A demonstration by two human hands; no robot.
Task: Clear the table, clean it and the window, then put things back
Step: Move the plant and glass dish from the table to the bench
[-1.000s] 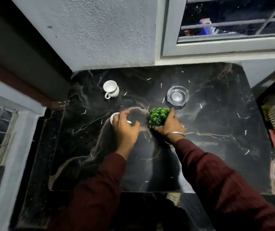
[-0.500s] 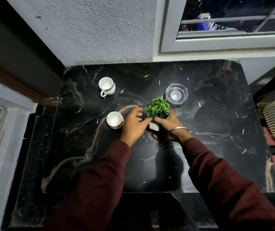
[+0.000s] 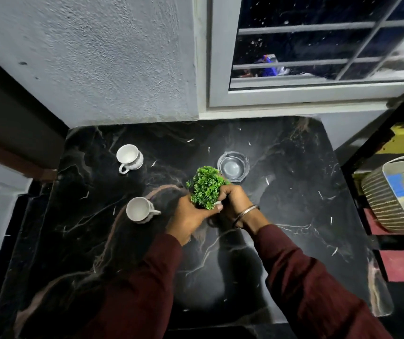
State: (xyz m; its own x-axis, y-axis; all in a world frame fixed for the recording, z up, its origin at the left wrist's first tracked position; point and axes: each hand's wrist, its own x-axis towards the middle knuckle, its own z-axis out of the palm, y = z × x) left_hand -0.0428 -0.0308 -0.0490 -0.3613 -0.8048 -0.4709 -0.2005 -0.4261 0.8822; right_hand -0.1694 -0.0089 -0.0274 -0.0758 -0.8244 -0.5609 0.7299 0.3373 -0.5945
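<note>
Hands first: both are wrapped around the little green plant [image 3: 207, 187] near the middle of the black marble worktop [image 3: 294, 216]. Left hand [image 3: 191, 217] comes in from the lower left with its fingers curled under and around the base of the plant, thumb side up against the leaves. Right hand [image 3: 232, 201] does the same from the other side, fingers clamped on the pot, which is mostly hidden by leaves and knuckles; only a small pale bit shows between the hands. Can't really tell whether the pot is sitting on the worktop or lifted a touch. A metal bangle [image 3: 245, 215] sits on the right wrist, and both arms are in dark red sleeves [image 3: 306, 285].

Just behind the plant to the right is a clear glass ashtray [image 3: 232, 166], close to the leaves. A white cup [image 3: 139, 210] stands upright just left of the left hand, handle pointing right. A second white cup [image 3: 129, 157] is further back on the left, handle toward the camera. The window [image 3: 318, 45] with its bars is above the far right edge of the worktop. A striped woven basket [image 3: 391, 201] sits off to the right, apart from the worktop.
</note>
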